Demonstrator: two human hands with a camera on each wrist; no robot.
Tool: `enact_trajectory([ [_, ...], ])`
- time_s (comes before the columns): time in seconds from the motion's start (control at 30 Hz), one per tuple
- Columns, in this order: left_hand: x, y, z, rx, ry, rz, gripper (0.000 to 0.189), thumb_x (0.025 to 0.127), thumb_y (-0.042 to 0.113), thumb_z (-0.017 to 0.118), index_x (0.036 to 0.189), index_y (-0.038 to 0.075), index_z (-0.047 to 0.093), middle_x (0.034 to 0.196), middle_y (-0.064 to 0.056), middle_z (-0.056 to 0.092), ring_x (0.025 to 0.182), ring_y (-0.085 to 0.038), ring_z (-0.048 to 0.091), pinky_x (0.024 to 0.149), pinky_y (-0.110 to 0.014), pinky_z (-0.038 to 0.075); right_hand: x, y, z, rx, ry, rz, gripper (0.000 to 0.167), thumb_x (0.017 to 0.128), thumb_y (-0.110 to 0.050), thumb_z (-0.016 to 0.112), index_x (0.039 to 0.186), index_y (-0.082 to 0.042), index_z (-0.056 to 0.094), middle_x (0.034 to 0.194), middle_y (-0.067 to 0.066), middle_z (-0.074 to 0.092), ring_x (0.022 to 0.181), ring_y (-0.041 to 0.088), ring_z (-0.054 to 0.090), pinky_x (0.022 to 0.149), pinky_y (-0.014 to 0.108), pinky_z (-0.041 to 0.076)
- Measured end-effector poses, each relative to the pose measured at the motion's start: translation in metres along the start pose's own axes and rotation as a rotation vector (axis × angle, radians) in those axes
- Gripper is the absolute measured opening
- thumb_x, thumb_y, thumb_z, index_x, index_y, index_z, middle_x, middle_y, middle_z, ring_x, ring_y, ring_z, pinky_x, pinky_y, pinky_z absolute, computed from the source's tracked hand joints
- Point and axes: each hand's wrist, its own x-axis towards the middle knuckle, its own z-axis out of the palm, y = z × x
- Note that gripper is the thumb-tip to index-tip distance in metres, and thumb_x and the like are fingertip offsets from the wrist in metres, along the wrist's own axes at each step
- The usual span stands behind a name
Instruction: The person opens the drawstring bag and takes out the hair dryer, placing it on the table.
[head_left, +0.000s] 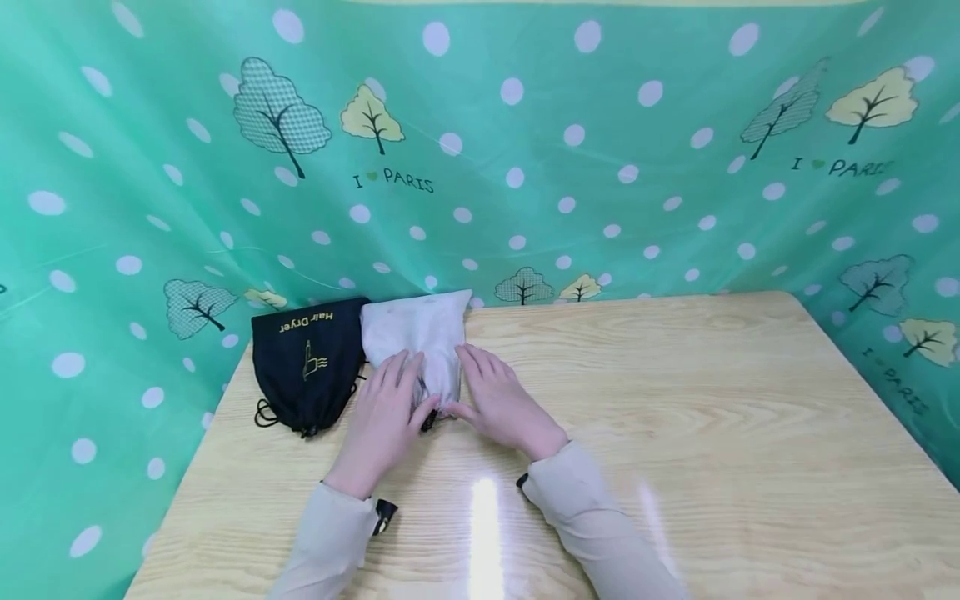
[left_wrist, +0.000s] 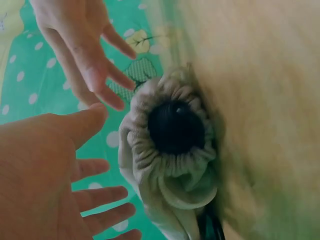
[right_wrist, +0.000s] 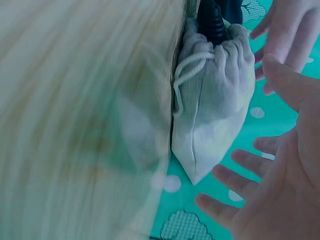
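Note:
A pale drawstring pouch (head_left: 431,321) lies on the wooden table, its gathered mouth toward the person. Inside that mouth shows the dark round end of a black object (left_wrist: 176,127); in the right wrist view its ribbed part (right_wrist: 212,25) sticks out beside the looped cord (right_wrist: 187,75). My left hand (head_left: 384,421) hovers at the pouch's left side, fingers extended and spread. On the opposite side is my right hand (head_left: 506,404), its fingers also straight. The two thumbs come close together near the mouth. Neither hand grips anything.
Just left of the pale pouch lies a black drawstring bag (head_left: 330,354) printed "Hair Dryer", with its cord loops (head_left: 264,414) on the table (head_left: 675,417). A green dotted curtain (head_left: 525,208) hangs behind the table and along both sides.

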Motion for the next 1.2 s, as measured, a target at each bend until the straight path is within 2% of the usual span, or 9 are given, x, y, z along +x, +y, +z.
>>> enact_trajectory([
  [0.1, 0.002, -0.004, -0.003, -0.021, -0.015, -0.021, 0.065, 0.099, 0.037, 0.061, 0.149, 0.002, 0.04, 0.145, -0.023, 0.047, 0.136, -0.038, 0.042, 0.112, -0.056, 0.035, 0.008, -0.004, 0.004, 0.019, -0.017, -0.016, 0.085, 0.099, -0.05, 0.053, 0.157, -0.001, 0.016, 0.161, 0.018, 0.023, 0.149, 0.033, 0.024, 0.122, 0.048, 0.022],
  [0.37, 0.004, -0.013, 0.003, -0.084, -0.086, -0.05, 0.067, 0.102, 0.042, 0.053, 0.154, 0.004, 0.033, 0.15, -0.021, 0.043, 0.14, -0.036, 0.039, 0.114, -0.055, 0.034, 0.018, -0.002, 0.011, 0.065, 0.017, -0.063, 0.079, 0.098, -0.046, 0.059, 0.157, -0.006, 0.024, 0.161, 0.015, 0.026, 0.148, 0.03, 0.026, 0.12, 0.046, 0.026],
  [0.67, 0.006, -0.02, 0.008, -0.116, -0.115, -0.059, 0.067, 0.102, 0.044, 0.051, 0.155, 0.008, 0.031, 0.143, -0.023, 0.051, 0.133, -0.038, 0.048, 0.108, -0.057, 0.04, 0.022, -0.001, 0.014, 0.093, -0.042, -0.075, 0.072, 0.1, -0.041, 0.056, 0.157, -0.008, 0.026, 0.16, 0.01, 0.031, 0.147, 0.028, 0.03, 0.121, 0.042, 0.025],
  [0.83, 0.005, -0.022, 0.008, -0.131, -0.144, -0.066, 0.067, 0.102, 0.046, 0.051, 0.155, 0.01, 0.032, 0.143, -0.022, 0.051, 0.134, -0.038, 0.047, 0.109, -0.057, 0.039, 0.022, -0.001, 0.013, 0.097, -0.065, -0.086, 0.07, 0.101, -0.039, 0.056, 0.156, -0.006, 0.028, 0.159, 0.011, 0.034, 0.146, 0.029, 0.032, 0.121, 0.042, 0.026],
  [1.2, 0.003, -0.019, 0.01, -0.143, -0.166, -0.044, 0.059, 0.104, 0.041, 0.048, 0.151, 0.007, 0.04, 0.143, -0.02, 0.048, 0.137, -0.038, 0.039, 0.113, -0.053, 0.036, 0.021, -0.003, 0.014, 0.095, -0.078, -0.079, 0.07, 0.101, -0.035, 0.057, 0.156, -0.005, 0.026, 0.159, 0.012, 0.033, 0.146, 0.028, 0.032, 0.121, 0.04, 0.025],
])
